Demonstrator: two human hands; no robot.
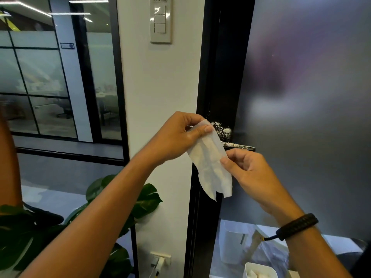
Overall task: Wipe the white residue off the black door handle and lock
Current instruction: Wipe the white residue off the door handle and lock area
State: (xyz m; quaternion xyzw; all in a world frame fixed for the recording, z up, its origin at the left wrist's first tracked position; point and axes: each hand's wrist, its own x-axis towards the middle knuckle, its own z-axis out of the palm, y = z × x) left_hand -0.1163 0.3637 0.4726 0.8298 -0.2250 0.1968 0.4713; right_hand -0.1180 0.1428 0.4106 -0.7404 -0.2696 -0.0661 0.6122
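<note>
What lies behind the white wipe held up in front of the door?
Behind the wipe: the black door frame, residue-dusted lock and the handle jutting right. The wipe covers the handle's base and the frame below it. Left hand and right hand pinch it.

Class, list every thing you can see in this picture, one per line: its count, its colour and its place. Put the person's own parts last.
wipe: one, white, held before the door
door handle: one, black with white residue, on door frame
lock: one, black, residue-covered, above handle
switch panel: one, pale, on wall
plant: one, green, lower left
wall socket: one, white, low on wall
wristband: one, black, right wrist
left hand: pinches wipe's top
right hand: pinches wipe's edge
</note>
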